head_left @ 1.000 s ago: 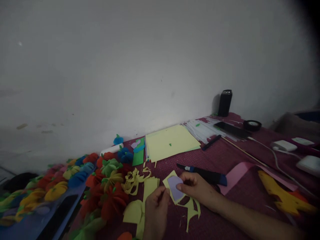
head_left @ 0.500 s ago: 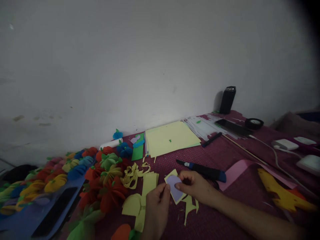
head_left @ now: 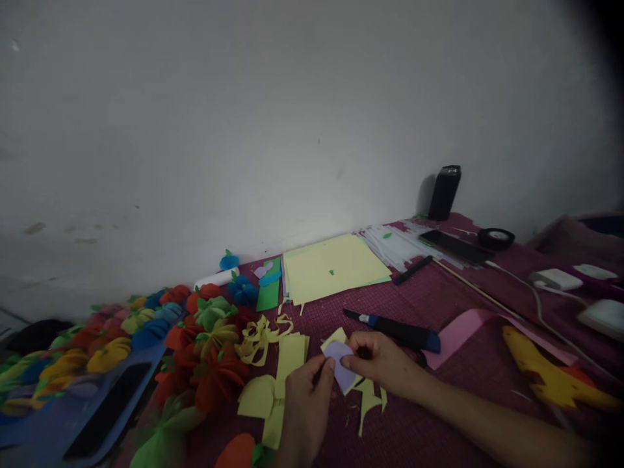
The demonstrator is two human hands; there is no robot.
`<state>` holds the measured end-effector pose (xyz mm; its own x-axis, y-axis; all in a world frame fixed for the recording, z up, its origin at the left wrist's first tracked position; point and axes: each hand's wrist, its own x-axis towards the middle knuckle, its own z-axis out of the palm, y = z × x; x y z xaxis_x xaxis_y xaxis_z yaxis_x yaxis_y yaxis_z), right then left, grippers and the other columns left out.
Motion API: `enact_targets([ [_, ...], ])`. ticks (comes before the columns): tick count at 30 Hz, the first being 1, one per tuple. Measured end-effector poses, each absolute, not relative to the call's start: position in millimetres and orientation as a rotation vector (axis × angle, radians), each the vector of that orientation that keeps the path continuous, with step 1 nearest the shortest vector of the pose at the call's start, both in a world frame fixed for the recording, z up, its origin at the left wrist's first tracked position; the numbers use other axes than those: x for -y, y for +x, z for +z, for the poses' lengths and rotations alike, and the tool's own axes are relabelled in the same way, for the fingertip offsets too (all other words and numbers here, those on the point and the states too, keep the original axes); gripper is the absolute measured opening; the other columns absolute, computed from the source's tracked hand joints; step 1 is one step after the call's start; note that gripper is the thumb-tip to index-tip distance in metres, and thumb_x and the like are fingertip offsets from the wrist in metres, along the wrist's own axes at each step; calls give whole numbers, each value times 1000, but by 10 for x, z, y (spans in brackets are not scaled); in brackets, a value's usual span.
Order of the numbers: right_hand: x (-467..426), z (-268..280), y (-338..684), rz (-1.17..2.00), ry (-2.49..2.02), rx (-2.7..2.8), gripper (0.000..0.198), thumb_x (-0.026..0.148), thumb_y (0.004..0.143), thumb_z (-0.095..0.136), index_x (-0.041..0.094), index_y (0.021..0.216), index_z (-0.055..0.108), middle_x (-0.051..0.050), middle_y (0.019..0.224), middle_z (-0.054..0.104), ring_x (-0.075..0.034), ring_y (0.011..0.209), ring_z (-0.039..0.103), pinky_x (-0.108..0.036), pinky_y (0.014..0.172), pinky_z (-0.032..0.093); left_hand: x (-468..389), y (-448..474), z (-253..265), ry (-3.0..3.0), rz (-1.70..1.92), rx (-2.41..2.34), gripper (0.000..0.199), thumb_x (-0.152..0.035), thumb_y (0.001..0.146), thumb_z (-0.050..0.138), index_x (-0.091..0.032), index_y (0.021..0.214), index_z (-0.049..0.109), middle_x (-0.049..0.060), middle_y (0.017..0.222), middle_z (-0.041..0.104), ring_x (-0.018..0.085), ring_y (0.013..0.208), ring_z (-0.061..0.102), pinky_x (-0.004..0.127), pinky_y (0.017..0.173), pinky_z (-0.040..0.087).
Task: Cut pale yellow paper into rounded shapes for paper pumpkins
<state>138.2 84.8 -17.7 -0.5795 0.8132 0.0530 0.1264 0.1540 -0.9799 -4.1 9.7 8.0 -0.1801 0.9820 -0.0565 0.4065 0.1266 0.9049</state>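
Observation:
A lilac rounded paper cutout [head_left: 340, 368] lies flat against a small pale yellow paper piece [head_left: 338, 337], and both are held up together above the table. My left hand [head_left: 308, 396] pinches their left edge between thumb and finger. From the right, my right hand [head_left: 377, 361] grips the same pair, its thumb pressed on the lilac face. Curved yellow paper scraps [head_left: 369, 403] lie just under the right hand. Beside the left hand are yellow paper strips [head_left: 291, 359] and a rounded yellow cutout [head_left: 257, 398]. A blue and black utility knife [head_left: 402, 331] rests behind the right hand.
Colourful paper pumpkins [head_left: 214, 364] crowd the left side, some near a blue tray [head_left: 43, 432]. A stack of yellow sheets [head_left: 336, 266] lies by the wall. To the right are a pink strip [head_left: 463, 331], a yellow tool [head_left: 541, 370], a phone [head_left: 455, 247] and a black can [head_left: 444, 193].
My left thumb has shifted slightly right and up over the edge of the lilac cutout. The right hand keeps its hold, and the view has moved very little.

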Motion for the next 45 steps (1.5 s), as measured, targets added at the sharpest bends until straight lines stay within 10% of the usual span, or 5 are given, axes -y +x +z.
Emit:
enact_targets([
  [45,-834,5,1391,1863,-759,1362,29,28,66,64,17,87,47,1,71,58,-9,55,55,-21,53,44,-79,-24,137,1281,1045,-1604,31,-41,76,47,-14,71,60,-1,58,53,11,54,46,20,50,35],
])
